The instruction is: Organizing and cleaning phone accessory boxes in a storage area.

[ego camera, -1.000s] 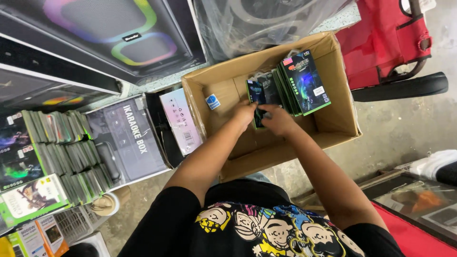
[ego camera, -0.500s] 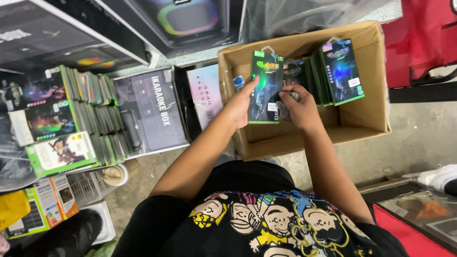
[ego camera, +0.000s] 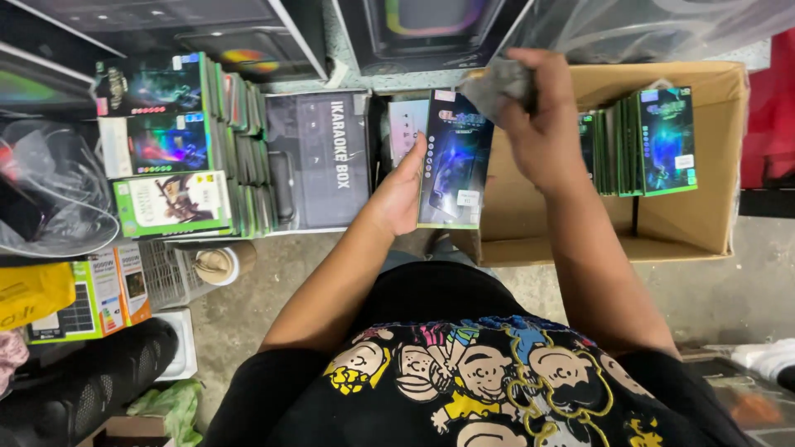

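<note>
My left hand holds a flat green-edged retail packet with a dark blue front, upright in front of me. My right hand is closed on a small grey cloth and rests it at the packet's top right corner. Behind my right arm stands an open cardboard box with a row of several similar green packets standing on edge inside.
Stacks of similar packets fill a shelf at left. A dark speaker box stands beside them, large boxes behind. A paper cup, a white basket and a yellow bag sit lower left on the concrete floor.
I lifted one packet out of the cardboard box and carried it left and up. My right hand, with the grey cloth, rose to the packet's top. The view swung right.
</note>
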